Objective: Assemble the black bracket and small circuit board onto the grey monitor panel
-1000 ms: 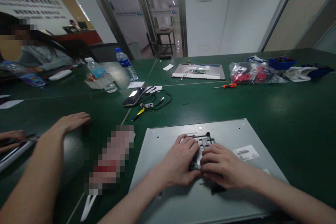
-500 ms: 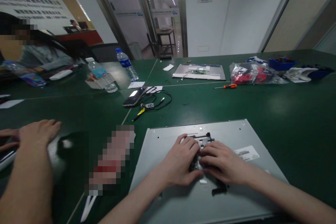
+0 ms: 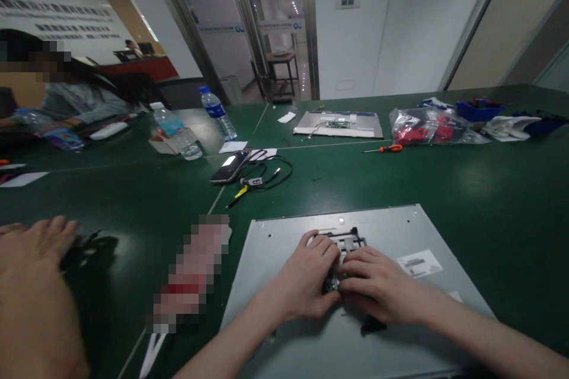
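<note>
A large flat grey metal panel [image 3: 267, 266] lies before me on the green table. Over its middle, my left hand [image 3: 309, 275] bends its fingers round a small dark board-like part [image 3: 331, 282], thumb at the near side. My right hand [image 3: 377, 281] closes in from the other side, its curled fingertips meeting the same part. Fingers cover most of it, so its exact kind is unclear. Just beyond the fingertips is a black-edged cutout [image 3: 353, 241]. A black piece [image 3: 372, 327] shows below my right hand. A white label [image 3: 420, 263] is stuck on the panel's right.
Another person's hand [image 3: 42, 243] is at the left. Further back are a phone [image 3: 231, 167], a black cable [image 3: 288, 174], water bottles [image 3: 217, 111], a second panel [image 3: 306, 124] with a circuit board, an orange-handled screwdriver [image 3: 391, 148] and a plastic bag [image 3: 438, 127] with red items.
My hands stay almost in place over the panel, with slight finger shifts. The other person's hand at the left has moved left and nearer. The whole view has shifted slightly.
</note>
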{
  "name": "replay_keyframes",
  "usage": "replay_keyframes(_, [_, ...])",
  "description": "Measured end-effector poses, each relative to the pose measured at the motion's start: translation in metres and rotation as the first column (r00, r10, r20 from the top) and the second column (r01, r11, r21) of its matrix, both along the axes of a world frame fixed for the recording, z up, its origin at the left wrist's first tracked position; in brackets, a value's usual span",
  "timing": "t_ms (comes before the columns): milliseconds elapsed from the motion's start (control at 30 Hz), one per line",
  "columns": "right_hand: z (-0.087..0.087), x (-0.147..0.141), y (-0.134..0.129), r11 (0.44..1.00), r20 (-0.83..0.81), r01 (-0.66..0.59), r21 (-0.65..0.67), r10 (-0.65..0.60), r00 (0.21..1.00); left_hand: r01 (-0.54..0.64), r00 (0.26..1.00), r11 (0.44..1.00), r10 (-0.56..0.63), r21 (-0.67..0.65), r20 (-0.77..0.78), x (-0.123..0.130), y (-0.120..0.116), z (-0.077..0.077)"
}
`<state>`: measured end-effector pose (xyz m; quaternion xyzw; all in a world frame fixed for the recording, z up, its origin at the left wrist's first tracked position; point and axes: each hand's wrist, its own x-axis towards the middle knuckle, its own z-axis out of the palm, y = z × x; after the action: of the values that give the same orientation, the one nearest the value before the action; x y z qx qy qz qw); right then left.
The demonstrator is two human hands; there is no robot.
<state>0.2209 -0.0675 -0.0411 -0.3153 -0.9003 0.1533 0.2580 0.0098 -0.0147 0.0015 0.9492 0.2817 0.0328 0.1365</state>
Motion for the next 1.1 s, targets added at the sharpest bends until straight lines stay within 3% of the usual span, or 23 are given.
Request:
replay_keyframes(367, [-0.0007,-0.0017,0.0005,0.997,0.011,0.057,-0.055,-0.057,0.998,0.008,1.000,1.000,-0.008,-0.001,0.007,-0.0007,0.0003,-0.0003])
replay_keyframes(667, [-0.0049,-0.0017,-0.0002,0.997,0.023,0.075,0.031,-0.076,0.997,0.004,1.000,1.000,-0.004,0.008,0.012,-0.0008,0.0000,-0.0007])
replay_keyframes(1100, [0.0016,-0.0012,-0.0012,0.996,0.019,0.081,0.038,-0.081,0.996,0.013,1.000,1.000,-0.014,0.019,0.012,-0.0005,0.0000,-0.0032])
